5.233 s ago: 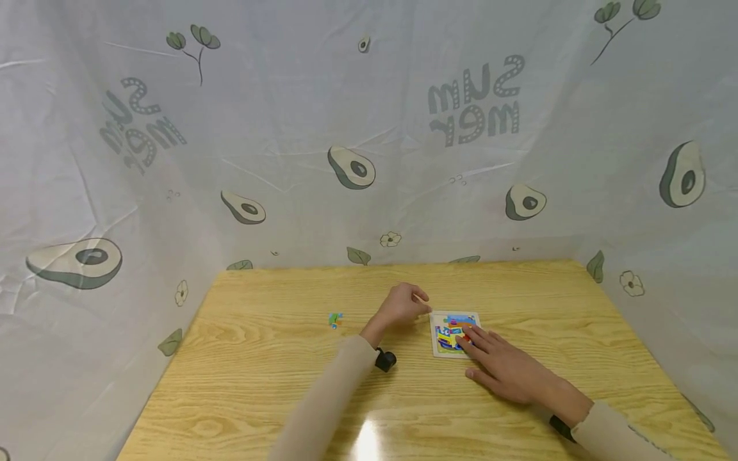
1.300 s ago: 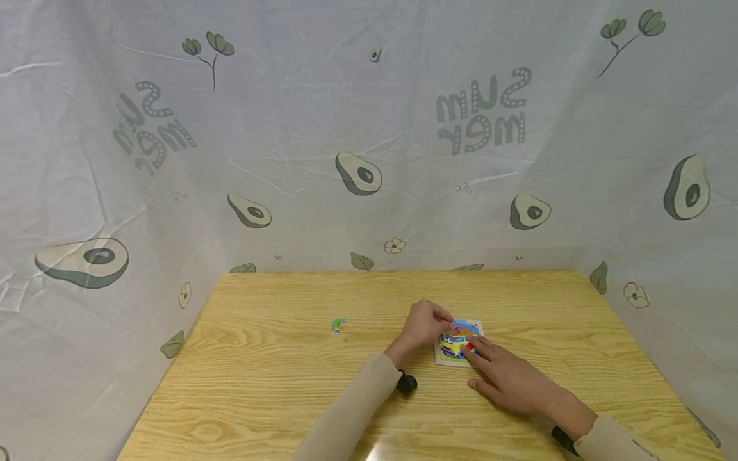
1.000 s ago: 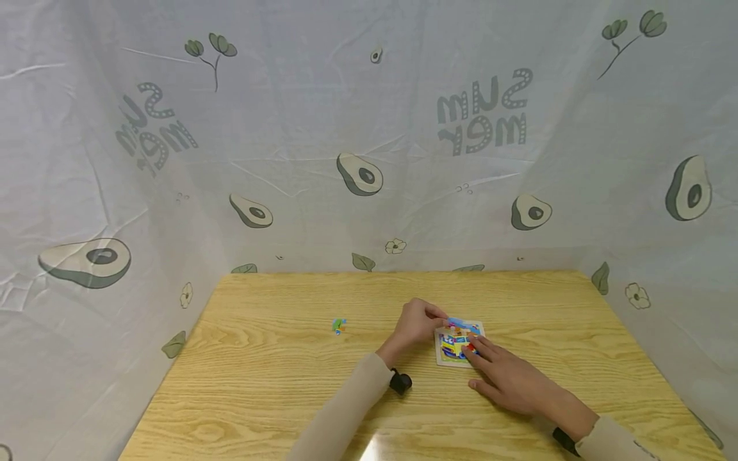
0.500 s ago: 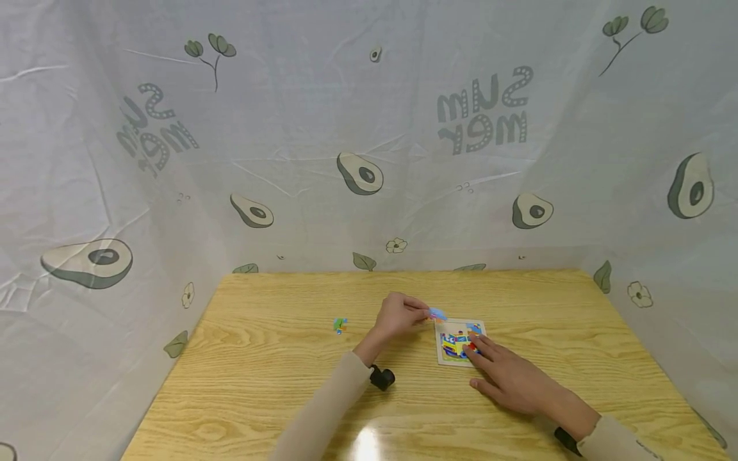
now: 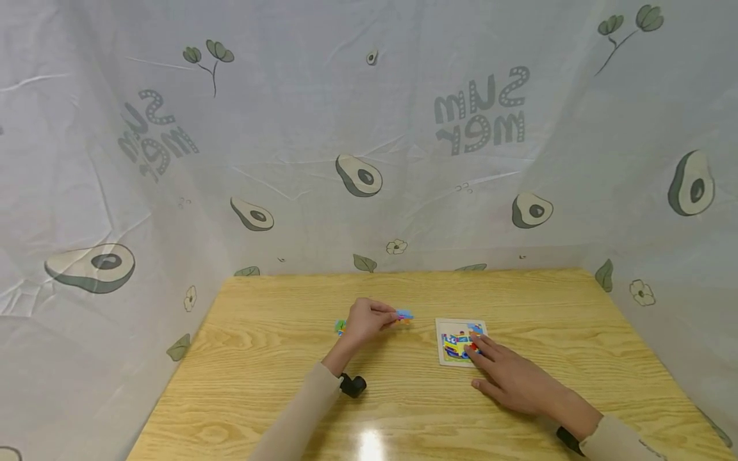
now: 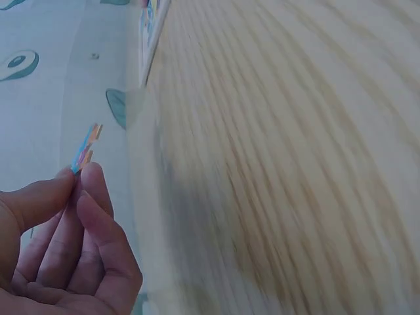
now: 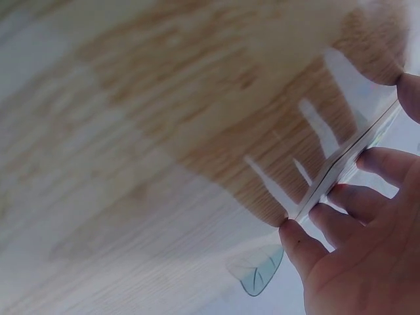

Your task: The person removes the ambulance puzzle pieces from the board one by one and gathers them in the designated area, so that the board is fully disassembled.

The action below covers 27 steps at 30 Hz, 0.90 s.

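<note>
My left hand [image 5: 363, 321] pinches a thin puzzle piece [image 5: 405, 316] in blue, orange and pink between thumb and fingertips, above the table left of the board. In the left wrist view that puzzle piece stands nearly edge-on beyond the thumb. A square puzzle board [image 5: 439, 346] with a pale frame lies flat, showing a yellow bus; its upper left is bare, and a blue piece fills the upper right corner. Straight fingers of my right hand [image 5: 513, 379] rest on the board's right side, covering part of it. The right wrist view catches the board's edge [image 7: 328, 172] at the fingertips.
Behind my left hand a green puzzle piece [image 5: 340, 326] lies on the wooden table [image 5: 277, 384], partly covered by the hand. A white curtain [image 5: 300, 128] printed with avocados hangs around the back and sides of the table.
My left hand has lifted the blue-and-orange puzzle piece off the board's upper part and carried it left, baring that corner. My right hand has stayed on the board.
</note>
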Each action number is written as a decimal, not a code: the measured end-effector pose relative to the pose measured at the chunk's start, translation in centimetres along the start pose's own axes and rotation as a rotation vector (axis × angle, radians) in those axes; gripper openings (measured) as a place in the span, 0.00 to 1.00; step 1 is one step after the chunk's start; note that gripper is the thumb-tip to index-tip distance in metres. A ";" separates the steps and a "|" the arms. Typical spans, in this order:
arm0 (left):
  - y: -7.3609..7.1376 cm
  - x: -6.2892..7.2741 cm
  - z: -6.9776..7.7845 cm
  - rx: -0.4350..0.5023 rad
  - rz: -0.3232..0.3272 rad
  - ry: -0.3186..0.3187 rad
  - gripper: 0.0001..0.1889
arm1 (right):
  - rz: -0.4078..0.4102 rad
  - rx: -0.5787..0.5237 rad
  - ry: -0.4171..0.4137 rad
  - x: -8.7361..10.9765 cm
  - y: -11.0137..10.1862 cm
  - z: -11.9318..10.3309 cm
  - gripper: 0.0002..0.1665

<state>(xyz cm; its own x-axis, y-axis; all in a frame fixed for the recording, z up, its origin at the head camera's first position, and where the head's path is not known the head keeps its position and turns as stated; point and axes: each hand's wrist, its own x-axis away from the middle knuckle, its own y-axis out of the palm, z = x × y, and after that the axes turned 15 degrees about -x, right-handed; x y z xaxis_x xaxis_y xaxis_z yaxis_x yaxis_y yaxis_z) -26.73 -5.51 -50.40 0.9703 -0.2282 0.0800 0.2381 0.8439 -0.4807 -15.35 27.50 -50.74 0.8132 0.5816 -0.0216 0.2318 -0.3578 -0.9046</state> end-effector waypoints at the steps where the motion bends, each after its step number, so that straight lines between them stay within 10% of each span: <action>1: -0.3 0.1 -0.2 0.006 0.004 -0.004 0.07 | 0.001 -0.001 0.001 0.0 0.0 0.0 0.38; 27: -5.8 2.2 -3.5 -0.231 0.109 -0.125 0.06 | -0.006 -0.015 0.019 -0.1 0.2 -0.1 0.38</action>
<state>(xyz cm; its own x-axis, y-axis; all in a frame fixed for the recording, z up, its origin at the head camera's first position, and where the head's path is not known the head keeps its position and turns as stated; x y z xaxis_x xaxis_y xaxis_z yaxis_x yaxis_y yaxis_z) -26.07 -12.57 -50.49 0.9907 -0.0686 0.1172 0.1303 0.7240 -0.6774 -15.35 27.28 -50.83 0.8215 0.5702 -0.0077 0.2449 -0.3649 -0.8983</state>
